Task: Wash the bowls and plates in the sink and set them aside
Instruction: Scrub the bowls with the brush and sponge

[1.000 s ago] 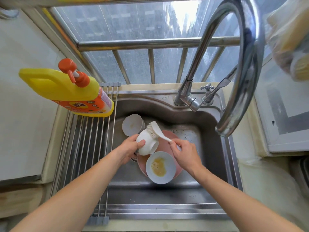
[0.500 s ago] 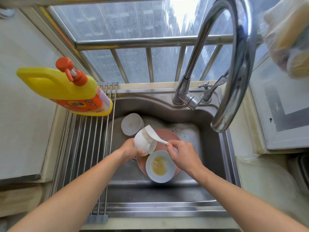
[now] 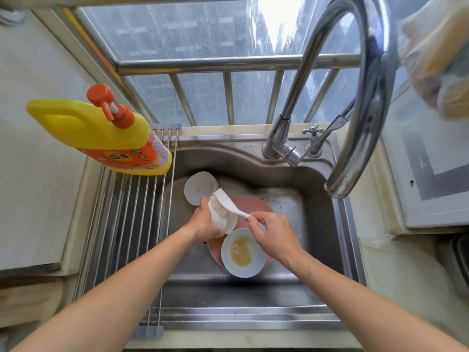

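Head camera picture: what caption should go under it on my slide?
Left hand holds a white bowl over the sink while the right hand scrubs it with a brush.

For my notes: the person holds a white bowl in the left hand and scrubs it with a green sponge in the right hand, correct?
Not quite: the head view shows the right hand holding a white dish brush, not a green sponge. The left hand does hold the white bowl.

Left hand (image 3: 203, 222) is holding a white bowl (image 3: 222, 221) tilted over the sink (image 3: 317, 250). Right hand (image 3: 272, 235) is gripping a white brush (image 3: 225, 204), bristles lying against the bowl. Below, a soiled white bowl (image 3: 242, 252) is sitting on a pink plate (image 3: 253, 204). Another white bowl (image 3: 199, 186) is lying behind.
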Available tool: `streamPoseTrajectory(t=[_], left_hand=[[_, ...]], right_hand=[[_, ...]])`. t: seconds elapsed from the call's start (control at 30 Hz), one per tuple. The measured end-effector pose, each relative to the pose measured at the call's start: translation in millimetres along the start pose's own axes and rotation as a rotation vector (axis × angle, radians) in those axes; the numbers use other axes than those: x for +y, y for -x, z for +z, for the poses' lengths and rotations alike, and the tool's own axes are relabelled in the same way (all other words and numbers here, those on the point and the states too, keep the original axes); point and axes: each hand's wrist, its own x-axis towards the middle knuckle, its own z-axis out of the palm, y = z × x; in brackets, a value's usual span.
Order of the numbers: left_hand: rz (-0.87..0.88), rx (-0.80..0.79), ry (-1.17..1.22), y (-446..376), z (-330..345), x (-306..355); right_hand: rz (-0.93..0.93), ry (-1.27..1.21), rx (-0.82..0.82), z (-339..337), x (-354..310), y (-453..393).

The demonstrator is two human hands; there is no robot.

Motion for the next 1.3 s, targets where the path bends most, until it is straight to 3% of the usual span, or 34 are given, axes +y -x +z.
streamPoseTrajectory(t=[0.13, 0.23, 0.33, 0.47, 0.57, 0.63, 0.67, 0.83, 1.13, 1.3], left_hand=[[-0.012, -0.060, 0.202, -3, -2, 2], [-0.053, -0.136, 0.509, 2, -6, 8], [-0.042, -0.159, 0.603, 3, -5, 0], [-0.040, -0.165, 0.581, 7, -2, -9], [-0.082, -0.219, 0.260, 8, -2, -6], [-0.143, -0.177, -0.016, 8, -1, -2], [-0.167, -0.152, -0.047, 7, 0, 1], [-0.064, -0.054, 0.322, 1, 7, 18], [-0.171, 0.046, 0.535, 4, -10, 2], [-0.164, -0.008, 0.455, 10, -8, 5]], right_hand=[[0.105, -0.002, 0.051, -4, 4, -9], [0.012, -0.025, -0.001, -8, -1, -11], [0.002, -0.029, 0.004, -9, -2, -12], [0.115, 0.011, -0.006, -15, 11, -18], [0.005, -0.021, -0.075, -21, 10, -14], [-0.012, -0.016, -0.093, -22, 10, -14], [0.012, -0.014, -0.076, -22, 11, -16], [-0.031, 0.003, -0.095, -21, 5, -18], [0.050, -0.020, 0.051, -18, 14, -11], [-0.048, 0.035, 0.013, -18, 9, -12]])
